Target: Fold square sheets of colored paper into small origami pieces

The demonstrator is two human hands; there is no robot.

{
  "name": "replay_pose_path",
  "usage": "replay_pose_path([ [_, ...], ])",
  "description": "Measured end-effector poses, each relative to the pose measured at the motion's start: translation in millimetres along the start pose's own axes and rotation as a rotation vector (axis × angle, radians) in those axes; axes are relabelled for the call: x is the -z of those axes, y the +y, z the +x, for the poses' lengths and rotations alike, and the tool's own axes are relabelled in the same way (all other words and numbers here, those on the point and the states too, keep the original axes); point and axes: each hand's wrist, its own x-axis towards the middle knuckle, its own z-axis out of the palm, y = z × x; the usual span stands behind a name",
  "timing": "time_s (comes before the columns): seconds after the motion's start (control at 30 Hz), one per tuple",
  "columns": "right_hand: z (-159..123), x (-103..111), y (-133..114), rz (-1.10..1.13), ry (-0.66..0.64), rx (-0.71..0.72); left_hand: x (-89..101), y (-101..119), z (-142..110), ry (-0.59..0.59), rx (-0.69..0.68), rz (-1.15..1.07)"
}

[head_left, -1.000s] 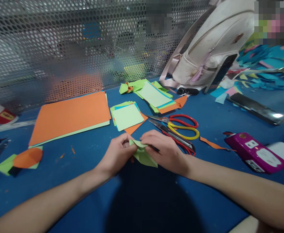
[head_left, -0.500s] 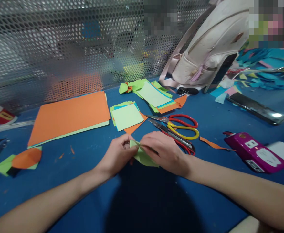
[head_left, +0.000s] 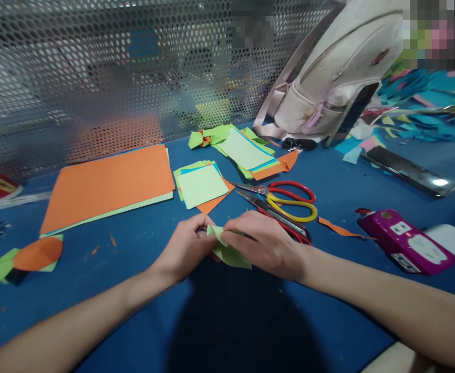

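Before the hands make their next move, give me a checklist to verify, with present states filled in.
1. Left hand has hold of the green paper: ok.
2. Right hand is on that same paper: ok.
3. Paper's folds line up: cannot tell, fingers cover part of it.
4. Scissors lie free of both hands: ok.
5. Scissors lie well apart from the pointed tool: not ok, they are close together.
6. Small paper stack is squared up: not ok, edges stick out.

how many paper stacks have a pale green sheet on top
2: a square stack left of the red-and-yellow scissors, and a longer stack behind it to the right.
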Motion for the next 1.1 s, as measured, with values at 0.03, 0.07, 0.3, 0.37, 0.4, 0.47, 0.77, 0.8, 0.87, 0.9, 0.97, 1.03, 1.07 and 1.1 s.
replay_pose_path([
  [0.03,0.4,0.0,-0.4,0.021,0.008,0.001,-0.1,-0.3,0.0,0.013,-0.012,0.01],
  [0.07,1.0,-0.3,-0.8,0.045,0.024,-0.021,-0.1,-0.8,0.1,0.023,-0.024,0.021],
  [0.3,4.0,-5.6,-0.7,0.294,0.242,-0.265,-0.6,-1.1,0.0,0.01,-0.002,-0.036],
  [0.37,4.0,-5.4,-0.5,0.327,0.261,-0.277,-0.9,-0.7,0.0,0.01,0.009,-0.056],
  [0.4,3.9,-4.9,-0.4,0.329,0.261,-0.285,-0.9,-0.7,0.1,0.008,0.009,-0.062],
  [0.47,3.8,-3.8,0.1,0.326,0.251,-0.311,-0.6,-1.1,0.4,-0.001,0.002,-0.063],
  [0.77,6.0,-0.8,-2.0,0.555,0.178,-0.621,0.7,-2.3,0.9,0.023,0.049,-0.056],
  [0.8,6.0,-1.7,-2.5,0.592,0.167,-0.647,0.6,-2.0,1.1,0.028,0.051,-0.057],
  [0.87,5.6,-3.8,-3.1,0.604,0.145,-0.673,0.3,-1.1,1.3,0.028,0.057,-0.061],
  [0.9,5.3,-4.7,-3.0,0.579,0.143,-0.658,0.1,-0.5,1.4,0.025,0.059,-0.067],
  [0.97,4.3,-6.1,-2.3,0.512,0.163,-0.548,-0.2,0.3,1.4,0.019,0.055,-0.087],
  [1.03,3.1,-7.1,-1.2,0.465,0.2,-0.392,-0.5,0.5,1.3,0.012,0.046,-0.109],
  [1.07,2.4,-7.5,-0.7,0.449,0.219,-0.325,-0.4,0.3,1.2,0.007,0.042,-0.119],
  [1.1,1.7,-8.0,-0.2,0.437,0.233,-0.273,-0.3,0.0,1.2,0.001,0.041,-0.128],
])
